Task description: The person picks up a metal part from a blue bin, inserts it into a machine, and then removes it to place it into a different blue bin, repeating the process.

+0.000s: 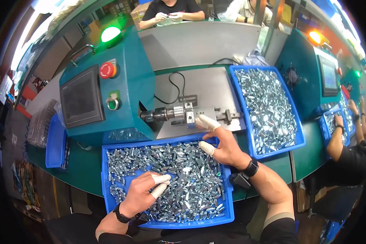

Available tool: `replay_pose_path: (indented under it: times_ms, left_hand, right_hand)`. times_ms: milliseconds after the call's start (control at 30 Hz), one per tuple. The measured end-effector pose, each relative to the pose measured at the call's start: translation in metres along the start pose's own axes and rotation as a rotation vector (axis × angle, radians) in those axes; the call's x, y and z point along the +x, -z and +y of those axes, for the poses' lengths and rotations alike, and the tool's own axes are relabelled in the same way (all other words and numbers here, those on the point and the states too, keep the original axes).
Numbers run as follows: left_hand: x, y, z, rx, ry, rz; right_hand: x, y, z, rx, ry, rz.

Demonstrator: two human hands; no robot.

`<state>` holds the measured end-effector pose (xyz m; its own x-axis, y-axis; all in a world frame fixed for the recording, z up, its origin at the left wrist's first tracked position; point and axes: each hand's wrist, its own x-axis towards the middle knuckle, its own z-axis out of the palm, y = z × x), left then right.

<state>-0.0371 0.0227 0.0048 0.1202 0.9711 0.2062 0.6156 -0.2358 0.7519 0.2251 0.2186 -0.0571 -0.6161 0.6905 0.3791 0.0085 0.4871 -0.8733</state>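
My left hand (pixel 143 190) is over the near blue tray (pixel 105 173), which is filled with small shiny metal sleeves (pixel 191 179). Its thumb and index finger, both in white finger cots, are pinched together; whatever may be between them is too small to make out. Above the tray's far right corner is my right hand (pixel 227 148), with thumb and forefinger, also in cots, spread apart. That forefinger reaches close to the metal clamping fixture (pixel 197 115) in line with the machine's spindle (pixel 162 114). Nothing shows between the right fingers.
A teal machine (pixel 128 77) with a dark screen (pixel 82 97) and red stop button (pixel 107 70) stands left. Another blue tray of metal parts (pixel 268 110) lies right, beside a second teal machine (pixel 309 69). A smaller blue bin (pixel 55 142) sits far left. Other people work across and at right.
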Motion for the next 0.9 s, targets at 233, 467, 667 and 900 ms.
replay_pose_path:
  times_ms: [233,467,667,900]
  left_hand:
    - [0.000,-0.004,-0.001,0.051,-0.083,0.033]
    - [-0.003,-0.003,-0.005,0.089,-0.065,0.071]
    - [-0.002,0.005,-0.020,0.134,0.105,0.066]
    - [0.000,0.008,-0.025,0.093,0.185,0.096]
  right_hand:
    - [-0.003,0.001,0.004,0.042,-0.021,0.042]
    - [-0.008,-0.004,0.009,0.172,-0.079,0.194]
    - [-0.007,-0.004,0.012,0.207,-0.075,0.205]
    - [-0.004,-0.003,0.010,0.215,-0.077,0.208]
